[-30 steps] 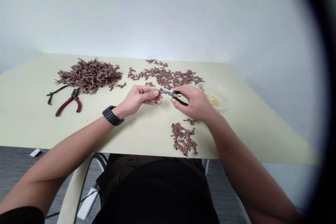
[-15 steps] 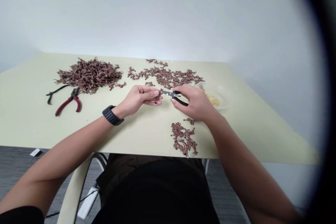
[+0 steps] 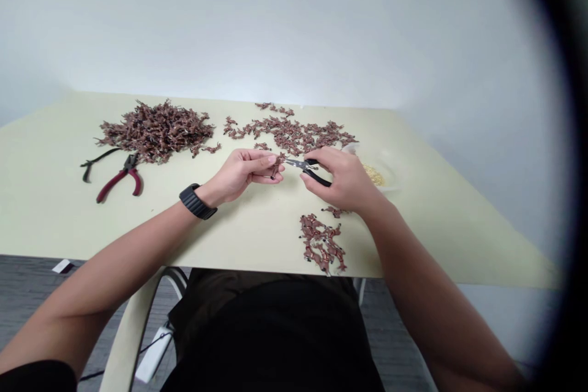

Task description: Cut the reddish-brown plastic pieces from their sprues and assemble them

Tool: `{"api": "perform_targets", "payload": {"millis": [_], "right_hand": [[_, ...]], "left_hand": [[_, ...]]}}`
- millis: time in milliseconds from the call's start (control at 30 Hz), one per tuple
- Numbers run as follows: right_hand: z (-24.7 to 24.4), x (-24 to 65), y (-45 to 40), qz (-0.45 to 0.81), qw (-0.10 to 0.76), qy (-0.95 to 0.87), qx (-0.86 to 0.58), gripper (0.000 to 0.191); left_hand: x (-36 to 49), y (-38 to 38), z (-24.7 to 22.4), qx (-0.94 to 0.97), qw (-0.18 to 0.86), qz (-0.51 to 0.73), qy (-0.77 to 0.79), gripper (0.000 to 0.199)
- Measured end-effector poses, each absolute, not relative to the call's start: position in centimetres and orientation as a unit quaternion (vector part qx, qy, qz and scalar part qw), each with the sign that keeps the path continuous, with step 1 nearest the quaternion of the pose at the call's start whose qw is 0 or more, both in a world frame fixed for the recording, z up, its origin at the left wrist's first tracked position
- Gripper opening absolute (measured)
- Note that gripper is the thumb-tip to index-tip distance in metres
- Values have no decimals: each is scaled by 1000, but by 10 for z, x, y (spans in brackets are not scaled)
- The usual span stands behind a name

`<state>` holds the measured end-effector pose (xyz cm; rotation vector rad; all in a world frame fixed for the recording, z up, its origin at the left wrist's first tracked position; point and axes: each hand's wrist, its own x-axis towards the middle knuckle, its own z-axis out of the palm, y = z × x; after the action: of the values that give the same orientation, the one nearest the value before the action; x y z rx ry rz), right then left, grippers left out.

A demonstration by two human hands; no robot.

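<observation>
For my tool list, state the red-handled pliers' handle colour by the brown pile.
Dark red on the pliers, clearest in the head view.

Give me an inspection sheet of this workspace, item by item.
Surface: pale green table, no damage visible.
Job's things: left hand pinches a small reddish-brown piece; right hand holds black-handled pliers, their tips beside that piece.
Clutter: heaped reddish-brown pieces, red-handled pliers, clear bowl of golden grains.
Hands: both bare; black watch on left wrist.
Cables: black cable by white power strip, under the table.
Surroundings: plain white wall, grey carpet.
</observation>
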<state>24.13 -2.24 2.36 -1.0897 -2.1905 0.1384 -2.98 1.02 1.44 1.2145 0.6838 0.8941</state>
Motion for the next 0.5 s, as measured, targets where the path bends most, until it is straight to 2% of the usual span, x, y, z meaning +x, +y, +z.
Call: {"api": "perform_targets", "payload": {"millis": [200, 500], "right_hand": [[6, 236, -15, 58, 207, -809, -547, 35], [-34, 202, -13, 37, 192, -833, -518, 25]], "left_hand": [[-31, 15, 11, 528, 647, 454, 310, 30], [-26, 11, 8, 538, 637, 450, 320, 34]]}}
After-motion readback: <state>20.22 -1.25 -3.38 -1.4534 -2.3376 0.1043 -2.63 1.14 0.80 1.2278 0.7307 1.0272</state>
